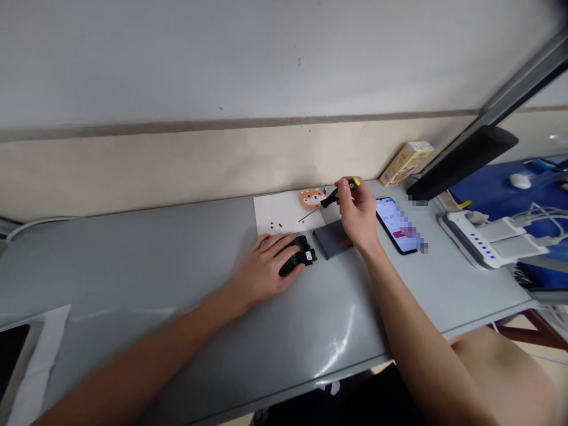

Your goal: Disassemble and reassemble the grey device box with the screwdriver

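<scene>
My left hand [270,266] rests over a small black device [306,254] on the grey table, with its fingers wrapped along the near and left sides. The device looks like an opened computer mouse; a green circuit board and a white label show on it. In my right hand [358,213] is a screwdriver [333,196] with a black and yellow handle. Its thin shaft slants down to the left, with the tip over a white sheet of paper [270,207]. Several tiny dark screws [280,225] lie on that sheet. Beneath my right hand sits a dark grey flat case [332,241].
An orange and white animal-face item [313,197] sits at the paper's back. To the right are a smartphone [394,225], a white power strip [474,239] with plugs, a small carton [406,163] and a black post [461,163]. A wall runs behind the table [155,254].
</scene>
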Demonstrator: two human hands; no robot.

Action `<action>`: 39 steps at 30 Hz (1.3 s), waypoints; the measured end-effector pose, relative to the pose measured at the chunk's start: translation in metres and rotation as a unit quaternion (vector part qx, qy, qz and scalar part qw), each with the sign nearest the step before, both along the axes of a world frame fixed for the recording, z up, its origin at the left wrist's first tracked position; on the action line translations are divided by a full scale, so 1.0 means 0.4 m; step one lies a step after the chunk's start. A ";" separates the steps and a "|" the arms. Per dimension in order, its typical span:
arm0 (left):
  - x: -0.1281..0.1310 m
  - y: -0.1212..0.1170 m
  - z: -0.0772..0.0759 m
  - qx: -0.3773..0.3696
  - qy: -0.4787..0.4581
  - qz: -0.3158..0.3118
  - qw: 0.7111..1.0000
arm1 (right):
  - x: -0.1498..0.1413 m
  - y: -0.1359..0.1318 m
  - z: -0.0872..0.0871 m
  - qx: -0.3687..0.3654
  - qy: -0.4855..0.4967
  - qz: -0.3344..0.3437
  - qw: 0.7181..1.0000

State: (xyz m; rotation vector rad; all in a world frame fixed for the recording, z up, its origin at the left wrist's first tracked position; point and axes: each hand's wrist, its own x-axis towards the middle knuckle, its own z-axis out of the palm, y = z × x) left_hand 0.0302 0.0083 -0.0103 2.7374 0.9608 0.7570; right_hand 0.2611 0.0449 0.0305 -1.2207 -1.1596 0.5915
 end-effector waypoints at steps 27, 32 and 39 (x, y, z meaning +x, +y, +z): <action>-0.007 0.028 -0.003 -0.001 -0.179 0.157 0.971 | -0.057 -0.010 -0.012 -0.056 0.107 0.025 0.992; -0.009 0.030 -0.011 0.024 -0.166 0.165 0.972 | -0.054 -0.013 -0.006 -0.035 0.077 0.026 0.996; -0.011 0.026 -0.011 0.043 -0.147 0.161 0.975 | -0.052 -0.018 0.006 -0.018 0.064 0.033 0.997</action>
